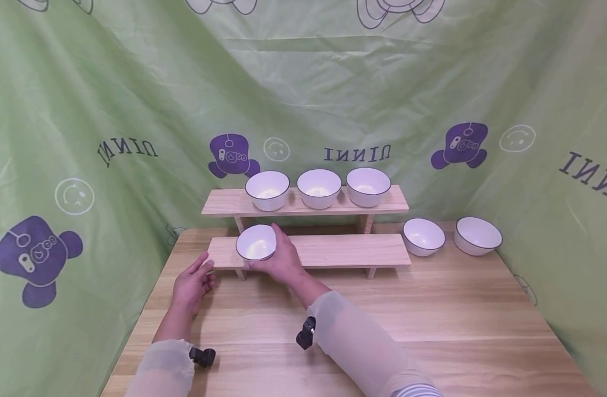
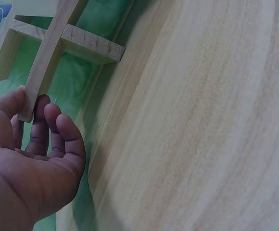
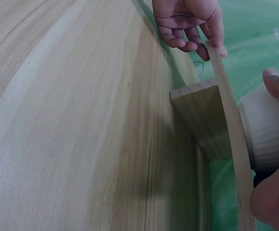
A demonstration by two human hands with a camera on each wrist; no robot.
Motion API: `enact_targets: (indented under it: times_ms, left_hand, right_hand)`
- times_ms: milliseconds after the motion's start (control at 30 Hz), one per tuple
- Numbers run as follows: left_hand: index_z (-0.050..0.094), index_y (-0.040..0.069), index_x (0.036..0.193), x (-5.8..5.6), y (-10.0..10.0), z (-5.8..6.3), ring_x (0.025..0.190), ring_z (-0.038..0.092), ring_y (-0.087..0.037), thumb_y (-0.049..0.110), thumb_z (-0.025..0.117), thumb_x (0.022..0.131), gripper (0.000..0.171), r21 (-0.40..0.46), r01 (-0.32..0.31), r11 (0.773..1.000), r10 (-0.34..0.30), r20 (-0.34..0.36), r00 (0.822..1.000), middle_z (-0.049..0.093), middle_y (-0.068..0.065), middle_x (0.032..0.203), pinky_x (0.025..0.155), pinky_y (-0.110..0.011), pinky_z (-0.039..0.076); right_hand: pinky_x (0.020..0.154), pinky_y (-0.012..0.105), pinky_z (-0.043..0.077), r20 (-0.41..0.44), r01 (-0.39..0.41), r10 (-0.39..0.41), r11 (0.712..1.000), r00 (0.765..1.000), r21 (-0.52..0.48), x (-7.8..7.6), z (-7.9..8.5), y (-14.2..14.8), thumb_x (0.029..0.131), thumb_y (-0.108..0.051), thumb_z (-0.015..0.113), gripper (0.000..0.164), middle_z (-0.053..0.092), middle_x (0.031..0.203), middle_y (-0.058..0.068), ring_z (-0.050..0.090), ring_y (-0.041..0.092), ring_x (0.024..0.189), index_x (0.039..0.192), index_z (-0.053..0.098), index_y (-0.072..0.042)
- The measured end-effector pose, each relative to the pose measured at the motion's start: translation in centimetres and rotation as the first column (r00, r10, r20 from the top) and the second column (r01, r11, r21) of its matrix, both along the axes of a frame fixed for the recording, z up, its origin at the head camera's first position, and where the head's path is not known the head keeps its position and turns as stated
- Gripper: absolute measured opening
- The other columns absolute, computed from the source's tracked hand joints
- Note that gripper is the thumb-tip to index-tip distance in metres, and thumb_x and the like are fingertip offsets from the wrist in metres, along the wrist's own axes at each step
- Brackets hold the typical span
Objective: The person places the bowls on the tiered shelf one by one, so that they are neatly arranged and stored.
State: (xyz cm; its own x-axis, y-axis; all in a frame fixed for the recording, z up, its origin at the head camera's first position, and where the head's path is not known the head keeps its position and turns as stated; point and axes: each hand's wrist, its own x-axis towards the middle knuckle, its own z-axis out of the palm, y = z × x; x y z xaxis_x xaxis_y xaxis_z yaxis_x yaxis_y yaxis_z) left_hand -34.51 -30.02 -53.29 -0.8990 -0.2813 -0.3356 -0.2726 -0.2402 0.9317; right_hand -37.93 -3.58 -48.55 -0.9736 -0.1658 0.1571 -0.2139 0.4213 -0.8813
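My right hand (image 1: 284,260) grips a white, dark-rimmed bowl (image 1: 255,242) from its right side, thumb at the near side and fingers round the back. The bowl is upright at the left part of the lower wooden shelf (image 1: 353,251); in the right wrist view its base (image 3: 259,130) lies right at the board. With thumb and fingers on opposite faces, my left hand (image 1: 191,286) pinches the left end of that lower board (image 2: 30,103), its other fingers loosely curled below.
Three matching bowls (image 1: 319,189) stand in a row on the upper shelf (image 1: 224,203). Right of the stand, two more bowls (image 1: 424,237) sit on the wooden table (image 1: 382,320). A green printed curtain (image 1: 303,82) hangs behind and at both sides.
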Motion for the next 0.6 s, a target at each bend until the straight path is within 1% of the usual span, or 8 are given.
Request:
enact_targets:
  times_ms: [167, 333, 400, 600]
  left_hand:
    - [0.051, 0.024, 0.154, 0.1, 0.1, 0.1, 0.085, 0.065, -0.012, 0.032, 0.082, 0.092, 0.070, 0.015, -0.005, 1.000, 0.005, -0.001, 1.000, 0.068, 0.010, 0.099, 0.077, -0.025, 0.060]
    - [0.050, 0.025, 0.155, 0.2, -0.1, 0.1, 0.089, 0.064, -0.012, 0.032, 0.081, 0.093, 0.069, 0.013, -0.004, 1.000, 0.003, 0.011, 1.000, 0.067, 0.010, 0.102, 0.080, -0.025, 0.059]
    - [0.050, 0.026, 0.155, 0.3, -0.1, 0.2, 0.090, 0.064, -0.012, 0.032, 0.080, 0.093, 0.069, 0.016, -0.001, 1.000, 0.000, 0.016, 1.000, 0.066, 0.011, 0.103, 0.082, -0.026, 0.059]
    - [0.050, 0.026, 0.155, 0.2, 0.0, 0.3, 0.092, 0.064, -0.013, 0.033, 0.080, 0.093, 0.069, 0.019, 0.009, 1.000, -0.009, 0.011, 1.000, 0.068, 0.011, 0.102, 0.082, -0.026, 0.059]
  right_hand:
    - [0.119, 0.048, 0.038, 0.021, -0.018, 0.017, 0.999, 1.000, 0.029, 0.1, 0.2, 0.3, 0.060, -0.040, 0.102, 0.134, 0.043, 0.157, 0.016, 0.045, 0.034, 0.142, 0.165, 0.023, -0.015]
    - [0.121, 0.048, 0.035, 0.039, -0.029, 0.026, 0.997, 0.999, 0.067, 0.3, 0.5, 0.8, 0.059, -0.043, 0.102, 0.138, 0.038, 0.161, 0.016, 0.040, 0.034, 0.146, 0.166, 0.019, -0.014]
    - [0.121, 0.048, 0.035, 0.041, -0.036, 0.033, 0.997, 0.999, 0.067, 0.4, 0.6, 1.0, 0.060, -0.043, 0.102, 0.139, 0.037, 0.162, 0.016, 0.039, 0.034, 0.147, 0.166, 0.019, -0.013]
    - [0.122, 0.047, 0.033, 0.013, -0.050, 0.049, 0.997, 0.999, 0.058, 0.8, 1.0, 1.9, 0.061, -0.040, 0.103, 0.136, 0.036, 0.163, 0.017, 0.037, 0.034, 0.148, 0.166, 0.021, -0.011]
